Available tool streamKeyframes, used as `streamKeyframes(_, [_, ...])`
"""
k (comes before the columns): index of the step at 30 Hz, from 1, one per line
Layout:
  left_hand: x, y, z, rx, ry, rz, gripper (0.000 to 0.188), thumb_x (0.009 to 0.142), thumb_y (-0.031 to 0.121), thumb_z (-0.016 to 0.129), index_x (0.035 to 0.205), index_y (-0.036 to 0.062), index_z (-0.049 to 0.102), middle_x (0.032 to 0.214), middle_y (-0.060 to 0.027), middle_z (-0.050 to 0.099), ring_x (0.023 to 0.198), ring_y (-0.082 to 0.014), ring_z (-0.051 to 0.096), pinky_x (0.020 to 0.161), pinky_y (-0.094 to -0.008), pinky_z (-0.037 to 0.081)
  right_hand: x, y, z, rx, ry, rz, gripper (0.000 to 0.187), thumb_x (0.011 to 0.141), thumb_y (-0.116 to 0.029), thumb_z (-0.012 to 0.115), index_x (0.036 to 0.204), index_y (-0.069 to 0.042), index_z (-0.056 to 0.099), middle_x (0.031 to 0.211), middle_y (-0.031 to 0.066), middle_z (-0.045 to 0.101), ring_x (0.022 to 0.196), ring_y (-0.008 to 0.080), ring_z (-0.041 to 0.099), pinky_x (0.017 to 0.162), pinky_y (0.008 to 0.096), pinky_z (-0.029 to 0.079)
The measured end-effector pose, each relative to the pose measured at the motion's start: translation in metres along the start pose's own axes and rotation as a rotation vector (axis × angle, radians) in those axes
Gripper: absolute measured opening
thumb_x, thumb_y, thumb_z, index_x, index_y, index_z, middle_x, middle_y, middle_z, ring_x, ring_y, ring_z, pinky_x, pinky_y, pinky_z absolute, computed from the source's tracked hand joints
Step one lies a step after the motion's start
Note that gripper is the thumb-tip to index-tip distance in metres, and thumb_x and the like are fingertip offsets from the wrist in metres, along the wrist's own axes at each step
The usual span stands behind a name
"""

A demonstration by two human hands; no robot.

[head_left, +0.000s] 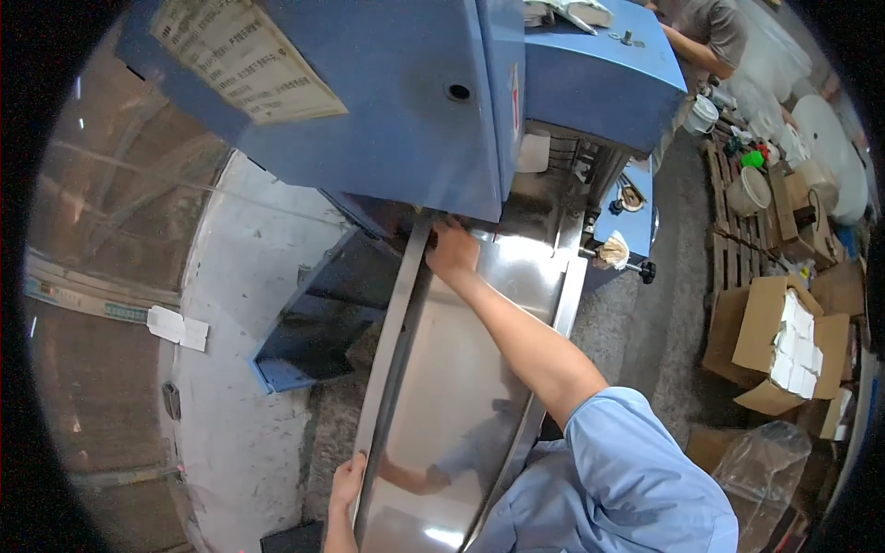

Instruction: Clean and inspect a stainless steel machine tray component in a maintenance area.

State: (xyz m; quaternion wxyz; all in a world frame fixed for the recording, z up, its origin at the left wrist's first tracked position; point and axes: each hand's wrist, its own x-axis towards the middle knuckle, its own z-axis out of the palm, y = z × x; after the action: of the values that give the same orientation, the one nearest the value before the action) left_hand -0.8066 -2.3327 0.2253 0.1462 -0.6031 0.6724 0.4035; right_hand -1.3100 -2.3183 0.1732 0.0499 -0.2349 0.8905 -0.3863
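Observation:
A long shiny steel trough point(452, 396) runs away from me into a blue machine point(406, 111). My left hand point(346, 482) grips the trough's left side rail point(392, 332) at the near end, its fingers partly hidden by the rail. My right arm reaches across the trough. At the far end, my right hand point(453, 251) is closed, its fingertips down by the inner side of the same rail, just under the machine's housing. What those fingers hold, if anything, is hidden. The steel surface mirrors my arm and blue sleeve.
A blue panel point(318, 309) stands open left of the trough. A black-knobbed handle point(645, 271) sticks out on the right. Farther right are a wooden pallet point(728, 207), buckets, and an open carton point(770, 336) of white packs. Another person point(714, 41) stands behind the machine.

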Motion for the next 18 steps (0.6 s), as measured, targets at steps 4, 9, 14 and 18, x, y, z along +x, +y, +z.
streamKeyframes(4, [0.004, -0.012, 0.0, 0.06, 0.021, 0.035, 0.064, 0.095, 0.058, 0.052, 0.095, -0.0029, 0.072, 0.079, -0.0123, 0.071, 0.082, -0.0187, 0.068, 0.076, -0.0354, 0.052, -0.001, -0.002, -0.004, 0.038, -0.002, 0.003, 0.032, 0.075, -0.013, 0.065, 0.106, -0.015, 0.073, 0.126, 0.0125, 0.064, 0.103, 0.0355, 0.067, 0.085, 0.0472, 0.055])
streamKeyframes(9, [0.016, -0.033, 0.001, 0.065, 0.019, 0.045, 0.064, 0.095, 0.058, 0.052, 0.097, -0.0031, 0.072, 0.083, -0.0136, 0.072, 0.086, -0.0196, 0.068, 0.079, -0.0361, 0.052, 0.005, -0.003, -0.002, -0.016, -0.069, 0.004, 0.03, 0.078, -0.015, 0.064, 0.107, -0.014, 0.071, 0.121, 0.0132, 0.066, 0.103, 0.0356, 0.067, 0.084, 0.0479, 0.056])
streamKeyframes(14, [0.01, -0.018, 0.002, 0.064, 0.012, 0.049, 0.065, 0.095, 0.059, 0.052, 0.097, -0.0034, 0.072, 0.082, -0.013, 0.071, 0.085, -0.0193, 0.067, 0.078, -0.0361, 0.051, 0.003, 0.001, -0.002, -0.027, -0.054, 0.01, 0.036, 0.079, -0.016, 0.063, 0.115, -0.013, 0.067, 0.119, 0.014, 0.067, 0.102, 0.0354, 0.067, 0.083, 0.0474, 0.056])
streamKeyframes(18, [0.009, -0.023, 0.002, 0.024, 0.026, 0.055, 0.063, 0.096, 0.058, 0.053, 0.096, -0.0028, 0.072, 0.081, -0.0117, 0.071, 0.083, -0.018, 0.066, 0.077, -0.0357, 0.051, -0.001, -0.004, -0.004, 0.022, -0.003, 0.003, 0.032, 0.08, -0.017, 0.064, 0.111, -0.013, 0.068, 0.118, 0.0142, 0.068, 0.102, 0.0349, 0.067, 0.082, 0.0473, 0.056])
